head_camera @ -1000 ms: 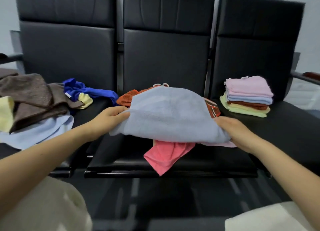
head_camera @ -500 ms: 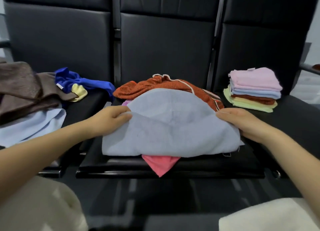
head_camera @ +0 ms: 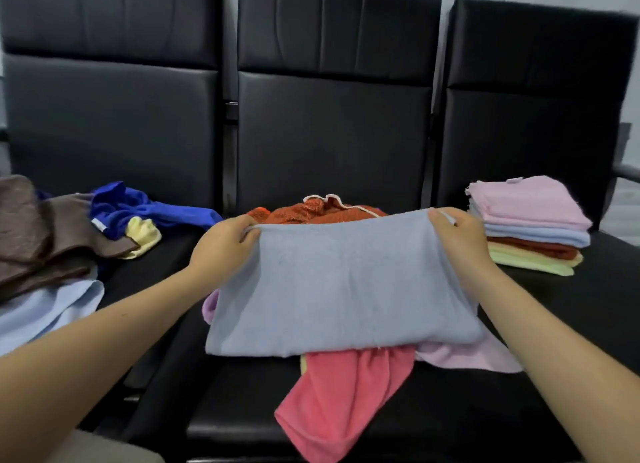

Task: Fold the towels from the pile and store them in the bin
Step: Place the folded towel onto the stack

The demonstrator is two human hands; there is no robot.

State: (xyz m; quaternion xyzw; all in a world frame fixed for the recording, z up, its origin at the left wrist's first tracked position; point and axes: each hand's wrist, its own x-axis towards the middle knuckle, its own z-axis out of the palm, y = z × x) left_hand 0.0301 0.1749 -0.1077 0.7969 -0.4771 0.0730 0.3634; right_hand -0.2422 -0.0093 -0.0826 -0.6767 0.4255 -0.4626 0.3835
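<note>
A grey-blue towel lies folded over the loose pile on the middle seat. My left hand pinches its far left corner and my right hand pinches its far right corner. Under it show a coral-pink towel, a pale pink towel, a bit of lilac cloth and an orange-red towel behind. A stack of folded towels stands on the right seat. No bin is in view.
The left seat holds unfolded cloths: a brown one, a royal blue one, a pale yellow one and a light blue one. Three black chair backs rise behind. An armrest sticks out at far right.
Both hands carried the near edge of the grey-blue towel up and away over itself, so the towel is now folded in half with the edges held at the far side.
</note>
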